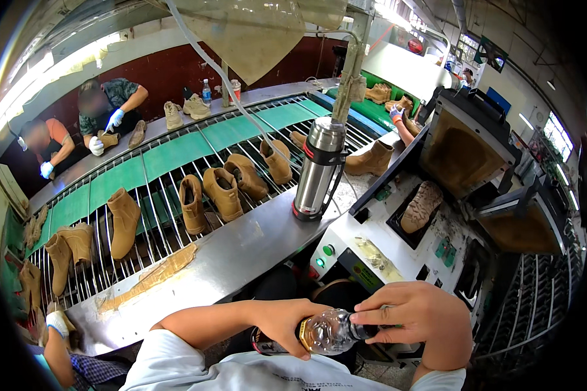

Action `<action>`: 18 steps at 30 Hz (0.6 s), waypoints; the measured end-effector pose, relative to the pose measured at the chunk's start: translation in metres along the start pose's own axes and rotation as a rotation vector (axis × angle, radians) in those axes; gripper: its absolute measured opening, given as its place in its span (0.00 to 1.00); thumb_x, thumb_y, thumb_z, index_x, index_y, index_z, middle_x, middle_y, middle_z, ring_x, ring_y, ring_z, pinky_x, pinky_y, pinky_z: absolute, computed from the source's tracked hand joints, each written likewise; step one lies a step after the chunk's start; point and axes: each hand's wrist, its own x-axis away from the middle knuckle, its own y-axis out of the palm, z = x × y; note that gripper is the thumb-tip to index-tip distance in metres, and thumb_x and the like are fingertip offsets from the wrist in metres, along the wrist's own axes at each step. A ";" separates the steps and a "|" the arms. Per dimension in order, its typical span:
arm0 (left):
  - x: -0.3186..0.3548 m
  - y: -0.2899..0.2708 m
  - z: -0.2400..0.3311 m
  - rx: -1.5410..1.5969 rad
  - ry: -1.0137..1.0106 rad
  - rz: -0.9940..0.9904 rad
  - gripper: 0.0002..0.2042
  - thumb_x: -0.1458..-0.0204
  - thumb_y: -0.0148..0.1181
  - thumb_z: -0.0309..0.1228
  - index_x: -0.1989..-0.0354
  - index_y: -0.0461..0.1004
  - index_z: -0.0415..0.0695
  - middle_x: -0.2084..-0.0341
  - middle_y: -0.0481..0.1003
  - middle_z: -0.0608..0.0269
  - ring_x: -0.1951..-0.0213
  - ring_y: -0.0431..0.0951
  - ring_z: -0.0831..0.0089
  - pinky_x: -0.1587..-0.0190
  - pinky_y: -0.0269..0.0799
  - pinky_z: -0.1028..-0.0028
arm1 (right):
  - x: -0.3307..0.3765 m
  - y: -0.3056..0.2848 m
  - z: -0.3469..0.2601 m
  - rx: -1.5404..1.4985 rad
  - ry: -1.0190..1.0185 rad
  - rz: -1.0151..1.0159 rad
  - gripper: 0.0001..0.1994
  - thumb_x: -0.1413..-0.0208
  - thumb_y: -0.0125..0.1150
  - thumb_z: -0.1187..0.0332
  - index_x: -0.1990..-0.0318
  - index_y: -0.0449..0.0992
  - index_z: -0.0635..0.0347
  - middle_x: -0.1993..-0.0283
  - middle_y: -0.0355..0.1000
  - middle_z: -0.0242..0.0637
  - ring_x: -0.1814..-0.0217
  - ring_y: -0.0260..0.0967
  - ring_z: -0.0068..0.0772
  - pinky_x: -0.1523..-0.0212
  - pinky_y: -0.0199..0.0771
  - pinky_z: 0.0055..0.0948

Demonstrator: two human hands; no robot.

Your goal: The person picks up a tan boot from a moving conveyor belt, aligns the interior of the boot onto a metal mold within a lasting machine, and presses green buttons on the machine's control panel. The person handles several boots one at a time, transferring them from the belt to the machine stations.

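Observation:
A clear plastic bottle (331,331) with a gold-edged dark label lies nearly sideways in front of my body. My left hand (282,324) wraps round its labelled part. At the neck end, the fingertips of my right hand (419,318) pinch the black cap (364,330). Whether the cap is loose cannot be made out. Ahead on the metal ledge stands a large steel thermos flask (319,171) with a black handle and red trim.
Tan boots (124,223) stand on a bar conveyor (153,221) with a green belt (169,158). To my right is a white machine (352,238) with raised lids (469,144) and a shoe piece (422,207) inside. Gloved co-workers (114,107) sit across; another co-worker's glove (57,323) shows lower left.

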 end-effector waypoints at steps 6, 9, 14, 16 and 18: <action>-0.008 -0.009 -0.036 0.288 0.001 -0.217 0.32 0.68 0.72 0.29 0.50 0.67 0.38 0.62 0.72 0.64 0.61 0.71 0.76 0.55 0.68 0.75 | -0.008 0.004 0.016 -0.094 -0.053 -0.051 0.19 0.57 0.70 0.70 0.53 0.79 0.59 0.56 0.74 0.39 0.61 0.73 0.39 0.62 0.74 0.31; -0.015 -0.006 -0.043 0.425 -0.033 -0.308 0.32 0.69 0.74 0.32 0.53 0.68 0.36 0.64 0.72 0.65 0.63 0.71 0.77 0.58 0.68 0.76 | -0.013 0.002 0.017 -0.095 -0.093 -0.106 0.19 0.55 0.70 0.70 0.53 0.79 0.59 0.57 0.74 0.39 0.61 0.73 0.38 0.62 0.74 0.31; -0.020 -0.007 -0.040 0.453 -0.005 -0.221 0.30 0.68 0.74 0.33 0.54 0.69 0.36 0.67 0.73 0.66 0.64 0.71 0.78 0.59 0.68 0.76 | -0.014 -0.002 0.020 -0.006 0.088 -0.077 0.17 0.52 0.68 0.63 0.55 0.78 0.60 0.63 0.74 0.37 0.64 0.73 0.37 0.65 0.73 0.29; -0.020 -0.009 -0.043 0.345 0.031 -0.061 0.28 0.65 0.73 0.32 0.53 0.69 0.39 0.66 0.74 0.67 0.65 0.72 0.79 0.59 0.70 0.75 | -0.011 -0.002 0.023 0.087 0.282 -0.112 0.17 0.49 0.65 0.59 0.55 0.77 0.60 0.67 0.73 0.34 0.65 0.72 0.36 0.66 0.72 0.29; -0.019 -0.012 -0.038 0.271 -0.027 0.045 0.30 0.65 0.73 0.34 0.52 0.68 0.39 0.66 0.74 0.66 0.65 0.72 0.78 0.58 0.70 0.75 | -0.005 0.012 0.038 0.037 0.299 -0.007 0.20 0.48 0.64 0.54 0.57 0.74 0.61 0.75 0.70 0.37 0.73 0.71 0.39 0.72 0.68 0.32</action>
